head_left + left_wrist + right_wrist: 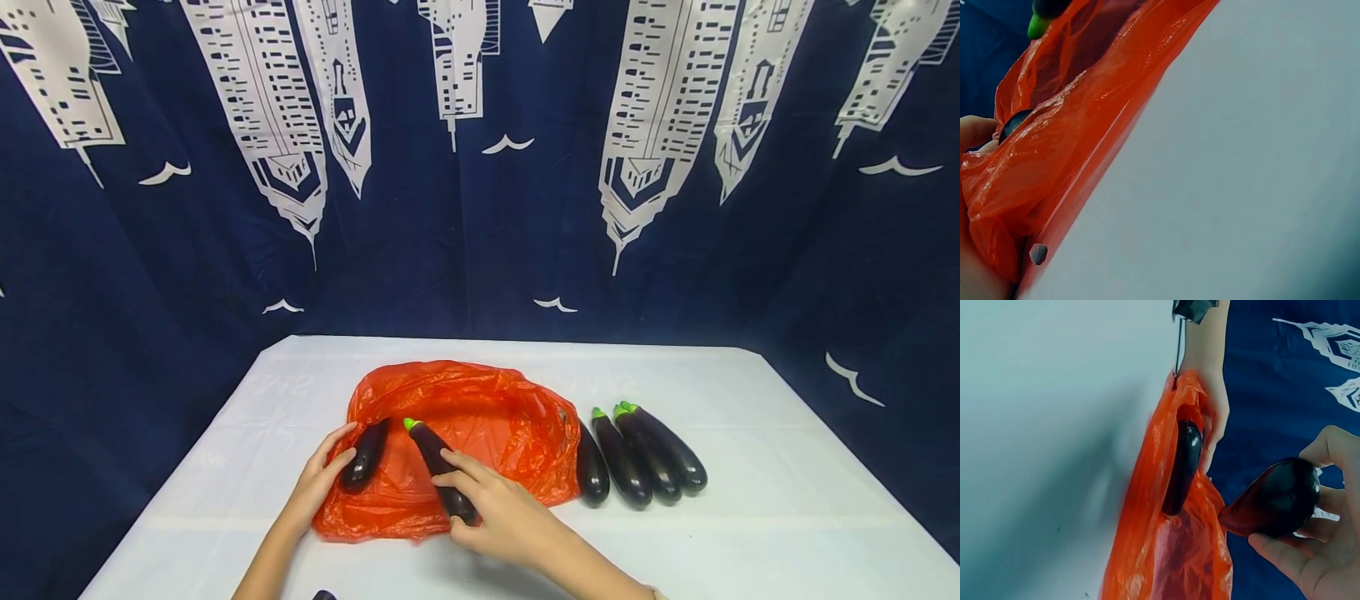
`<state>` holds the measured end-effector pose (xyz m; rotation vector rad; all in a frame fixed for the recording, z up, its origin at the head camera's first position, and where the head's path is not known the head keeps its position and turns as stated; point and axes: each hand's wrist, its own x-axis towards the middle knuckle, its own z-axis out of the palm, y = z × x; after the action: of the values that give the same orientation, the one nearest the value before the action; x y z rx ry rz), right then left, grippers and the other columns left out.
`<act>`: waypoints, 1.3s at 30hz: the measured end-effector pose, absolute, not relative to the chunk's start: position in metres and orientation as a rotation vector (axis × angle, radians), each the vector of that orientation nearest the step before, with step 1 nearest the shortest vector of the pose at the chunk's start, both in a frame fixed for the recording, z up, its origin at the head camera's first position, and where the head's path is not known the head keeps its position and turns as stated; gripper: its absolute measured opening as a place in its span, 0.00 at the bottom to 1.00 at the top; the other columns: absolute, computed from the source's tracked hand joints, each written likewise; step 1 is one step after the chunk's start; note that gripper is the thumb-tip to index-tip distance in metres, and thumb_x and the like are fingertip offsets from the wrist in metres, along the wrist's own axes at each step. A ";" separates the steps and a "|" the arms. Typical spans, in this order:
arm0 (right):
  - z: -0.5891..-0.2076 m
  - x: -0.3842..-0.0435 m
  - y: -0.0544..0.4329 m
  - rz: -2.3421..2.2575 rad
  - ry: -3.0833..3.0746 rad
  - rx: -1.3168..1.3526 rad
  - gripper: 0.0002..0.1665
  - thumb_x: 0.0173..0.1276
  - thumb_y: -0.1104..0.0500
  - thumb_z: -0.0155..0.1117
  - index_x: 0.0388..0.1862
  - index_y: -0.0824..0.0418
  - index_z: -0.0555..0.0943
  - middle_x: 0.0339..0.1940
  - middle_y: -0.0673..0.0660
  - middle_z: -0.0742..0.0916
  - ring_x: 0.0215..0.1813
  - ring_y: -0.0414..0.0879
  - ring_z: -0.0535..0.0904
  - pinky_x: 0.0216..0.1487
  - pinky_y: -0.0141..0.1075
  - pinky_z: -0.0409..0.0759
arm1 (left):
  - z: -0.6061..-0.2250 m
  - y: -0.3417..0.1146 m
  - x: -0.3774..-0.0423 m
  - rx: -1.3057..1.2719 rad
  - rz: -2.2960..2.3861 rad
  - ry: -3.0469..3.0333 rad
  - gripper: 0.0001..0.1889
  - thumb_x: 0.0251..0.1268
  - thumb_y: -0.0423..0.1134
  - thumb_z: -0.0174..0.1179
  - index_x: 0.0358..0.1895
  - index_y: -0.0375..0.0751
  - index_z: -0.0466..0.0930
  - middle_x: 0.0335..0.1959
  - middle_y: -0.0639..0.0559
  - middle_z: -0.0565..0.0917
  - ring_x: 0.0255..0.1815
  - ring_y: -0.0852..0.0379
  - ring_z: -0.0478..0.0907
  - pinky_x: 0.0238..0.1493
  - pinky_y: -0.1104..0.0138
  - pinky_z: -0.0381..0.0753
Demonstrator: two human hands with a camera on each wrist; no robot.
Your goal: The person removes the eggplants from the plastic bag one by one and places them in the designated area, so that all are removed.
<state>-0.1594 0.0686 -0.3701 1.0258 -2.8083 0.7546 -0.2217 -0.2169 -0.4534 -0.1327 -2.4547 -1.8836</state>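
An open red plastic bag (487, 437) lies on the white table with its mouth facing me. My left hand (318, 479) holds the bag's left rim, its fingertips close beside a dark purple eggplant (367, 457) lying inside. Over the bag's mouth, my right hand (506, 512) grips another eggplant (431, 450) near its rounded end, its green stem tip pointing into the bag. In the right wrist view this held eggplant (1282, 497) sits between thumb and fingers, and the eggplant (1185, 465) in the bag shows beyond it.
Right of the bag, several eggplants (624, 467) lie side by side on the white table (780, 492), the nearest one against the bag's edge. A dark blue curtain (465, 217) with white building prints hangs behind the table. A small dark object (324, 595) shows at the bottom edge.
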 end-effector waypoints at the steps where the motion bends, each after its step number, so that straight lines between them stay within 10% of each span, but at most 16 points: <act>1: -0.370 -0.159 0.071 0.764 -2.808 1.024 0.25 0.55 0.53 0.57 0.55 0.44 0.75 0.68 0.45 0.68 0.62 0.49 0.72 0.42 0.37 0.80 | -0.454 -0.217 -0.221 -0.131 -1.884 -2.456 0.25 0.67 0.45 0.49 0.66 0.48 0.59 0.70 0.43 0.56 0.71 0.45 0.49 0.68 0.43 0.47; 6: -0.367 -0.158 0.082 0.830 -2.804 1.014 0.24 0.55 0.55 0.57 0.54 0.45 0.75 0.67 0.46 0.69 0.53 0.46 0.75 0.30 0.23 0.71 | -0.453 -0.217 -0.221 -0.131 -1.880 -2.451 0.25 0.67 0.45 0.49 0.66 0.47 0.60 0.70 0.43 0.57 0.71 0.45 0.49 0.68 0.44 0.47; 22: -0.356 -0.157 0.111 0.767 -2.731 0.893 0.22 0.54 0.57 0.60 0.50 0.45 0.77 0.65 0.42 0.70 0.34 0.37 0.72 0.21 0.22 0.67 | -0.453 -0.216 -0.222 -0.126 -1.852 -2.450 0.25 0.67 0.45 0.49 0.66 0.45 0.59 0.69 0.42 0.58 0.70 0.46 0.51 0.68 0.46 0.48; 29: -0.353 -0.157 0.125 0.703 -2.675 0.796 0.19 0.55 0.55 0.62 0.48 0.44 0.78 0.63 0.40 0.73 0.52 0.42 0.77 0.36 0.35 0.79 | -0.452 -0.216 -0.222 -0.129 -1.852 -2.455 0.25 0.67 0.44 0.48 0.66 0.44 0.59 0.69 0.42 0.58 0.69 0.46 0.52 0.68 0.47 0.49; 39: -0.349 -0.158 0.146 0.690 -2.629 0.731 0.18 0.55 0.57 0.63 0.45 0.41 0.79 0.61 0.41 0.75 0.53 0.44 0.78 0.43 0.36 0.81 | -0.453 -0.216 -0.223 -0.113 -1.855 -2.464 0.26 0.66 0.45 0.49 0.66 0.45 0.59 0.69 0.41 0.57 0.69 0.44 0.51 0.67 0.44 0.49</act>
<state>-0.1577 0.1462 -0.3486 0.7311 -2.6288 0.6901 -0.2228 -0.2165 -0.4528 -0.1130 -2.4638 -1.8554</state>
